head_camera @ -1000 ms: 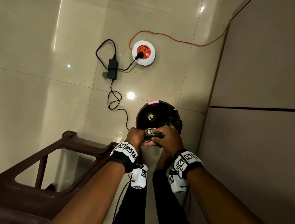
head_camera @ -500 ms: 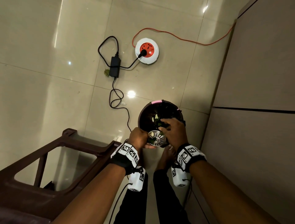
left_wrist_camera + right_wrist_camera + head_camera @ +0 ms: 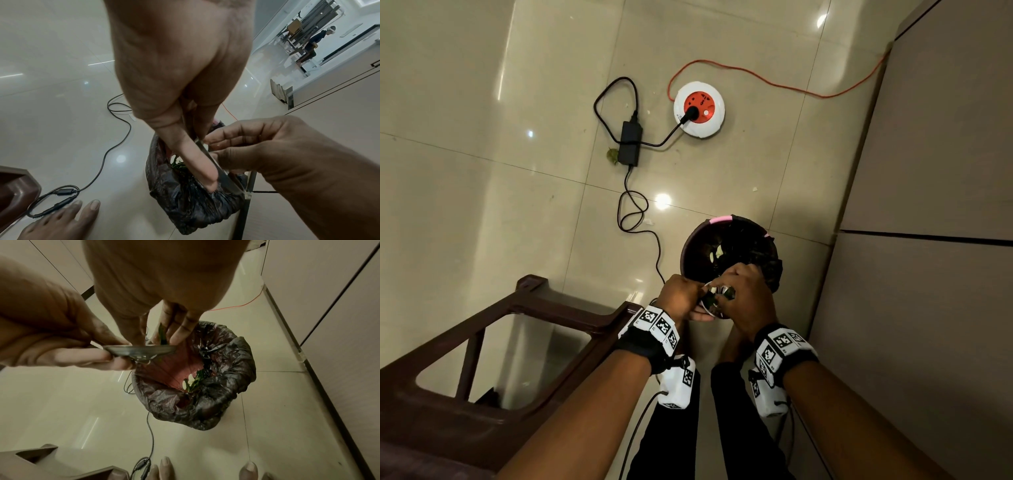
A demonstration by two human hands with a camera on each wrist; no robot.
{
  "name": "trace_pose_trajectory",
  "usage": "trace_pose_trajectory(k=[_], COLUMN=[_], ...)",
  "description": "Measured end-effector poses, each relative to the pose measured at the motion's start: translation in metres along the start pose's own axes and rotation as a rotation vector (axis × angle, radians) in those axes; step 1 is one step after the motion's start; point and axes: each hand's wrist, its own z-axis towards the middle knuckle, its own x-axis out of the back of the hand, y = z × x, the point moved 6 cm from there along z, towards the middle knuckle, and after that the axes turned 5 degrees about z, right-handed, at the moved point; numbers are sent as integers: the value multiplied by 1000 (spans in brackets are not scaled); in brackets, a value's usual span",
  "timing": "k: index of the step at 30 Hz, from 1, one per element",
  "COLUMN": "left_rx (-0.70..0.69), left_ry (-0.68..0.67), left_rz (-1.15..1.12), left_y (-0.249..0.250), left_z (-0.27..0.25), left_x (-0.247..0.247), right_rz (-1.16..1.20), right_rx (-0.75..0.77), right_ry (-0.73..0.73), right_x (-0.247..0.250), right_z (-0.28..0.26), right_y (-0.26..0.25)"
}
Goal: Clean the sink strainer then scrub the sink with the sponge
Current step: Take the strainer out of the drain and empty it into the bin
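Note:
A round metal sink strainer (image 3: 141,350) is held level over a small bin (image 3: 729,253) lined with a dark plastic bag (image 3: 205,402). My left hand (image 3: 685,298) pinches the strainer's rim between thumb and fingers. My right hand (image 3: 743,294) reaches into the strainer from above, and its fingertips (image 3: 176,335) pinch a green leaf scrap (image 3: 162,334). Green leaves and white bits (image 3: 193,381) lie at the bottom of the bin. In the left wrist view the strainer (image 3: 213,164) shows edge-on between both hands. No sponge or sink is in view.
A brown plastic stool (image 3: 482,346) stands to the left. A black power adapter (image 3: 631,142) and its cable run to a round white and red socket reel (image 3: 698,109) with an orange cord. Cabinet fronts (image 3: 928,205) rise on the right. My bare toes (image 3: 166,467) are below.
The right hand lifted off the strainer towards the bin, baring its slotted face, then came back down onto it and now pinches a leaf scrap. The left hand kept its hold.

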Motion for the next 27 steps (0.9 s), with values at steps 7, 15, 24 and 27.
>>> trace_pose_trajectory(k=[7,15,24,27], left_rx=[-20,-41,-77,-60], left_ry=[4,30,18,-7], left_rz=[25,47,195,193], left_y=[-5,-4,-4,0], left_z=[-3,5,22,16], left_x=[4,10,15,15], right_rz=[60,282,12,45], right_rx=[-82,-254,13,-20], right_ry=[58,251,-242,-253], right_x=[5,19,-2,2], right_z=[15,17,23,33], right_y=[19,35,2,11])
